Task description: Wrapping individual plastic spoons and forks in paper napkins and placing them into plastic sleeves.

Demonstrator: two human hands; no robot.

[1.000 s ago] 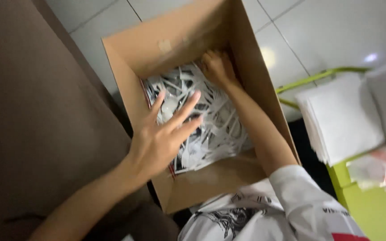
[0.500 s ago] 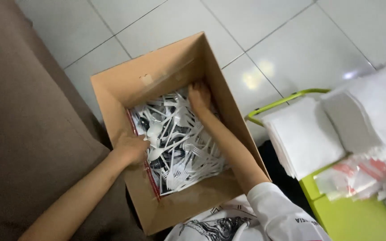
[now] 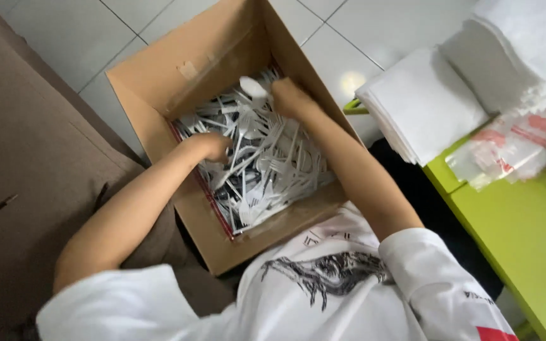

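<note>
Both hands are down in the cardboard box (image 3: 159,82) on the floor, among a loose heap of white plastic forks and spoons (image 3: 266,170): the left hand (image 3: 208,146) is closed into the pile, and the right hand (image 3: 289,98) grips a spoon (image 3: 252,86) at the far side. Nothing has been lifted out yet, and the box looks well filled. To the right, stacks of white napkins (image 3: 424,101) and clear plastic bags (image 3: 507,145) sit on the green surface (image 3: 526,240), well clear of the hands, with a brown sofa (image 3: 26,164) to the left.

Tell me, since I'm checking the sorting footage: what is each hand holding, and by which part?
Right hand grips a white plastic spoon by its handle. Left hand is buried in the cutlery; its grip cannot be told.
</note>
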